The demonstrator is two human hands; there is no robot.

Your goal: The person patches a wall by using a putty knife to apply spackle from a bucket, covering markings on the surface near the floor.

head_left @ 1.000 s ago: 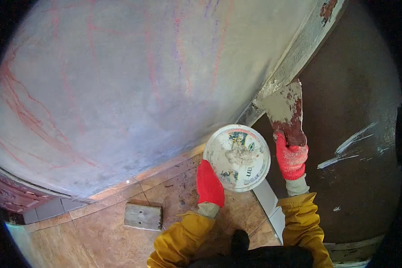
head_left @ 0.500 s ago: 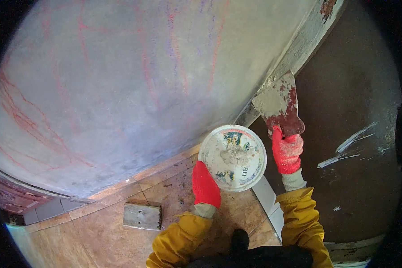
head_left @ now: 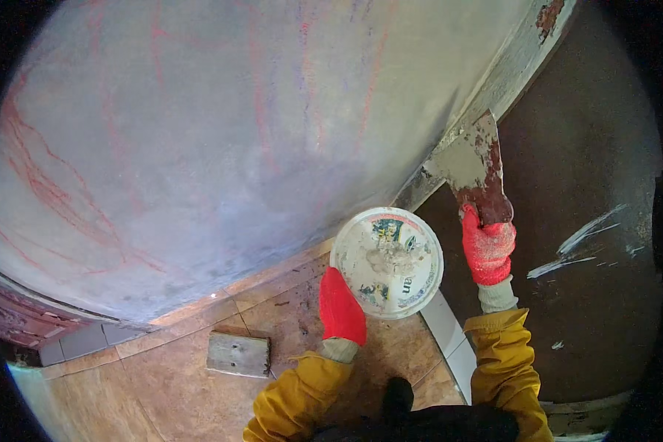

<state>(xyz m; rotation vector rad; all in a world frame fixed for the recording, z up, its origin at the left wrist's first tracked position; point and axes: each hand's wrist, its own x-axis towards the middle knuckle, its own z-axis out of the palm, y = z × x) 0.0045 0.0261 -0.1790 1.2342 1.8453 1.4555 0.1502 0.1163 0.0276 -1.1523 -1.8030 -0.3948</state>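
My left hand [head_left: 342, 309], in a red glove, is closed on the near left rim of a round white bucket lid [head_left: 355, 254] with a grey lump of filler [head_left: 392, 259] on its middle. In a red glove too, my right hand [head_left: 488, 247] grips a broad putty knife [head_left: 488, 200] by its lower end. Its wide blade is smeared with grey filler and lies against the pale frame strip [head_left: 486, 92] where the wall meets the dark panel. My right thumb shows on the tool; the other fingers are partly hidden.
A grey wall [head_left: 184, 140] with red and purple scribbles fills the left and middle. To the right stands a dark brown panel [head_left: 589, 162] with white smears. A wooden block [head_left: 237, 353] lies on the tan tiled floor [head_left: 169, 387]. White tiles [head_left: 449, 331] edge the panel's foot.
The putty knife and my right hand have shifted slightly right, and the blade has turned a little along the frame strip. My left hand and the lid stay nearly where they were.
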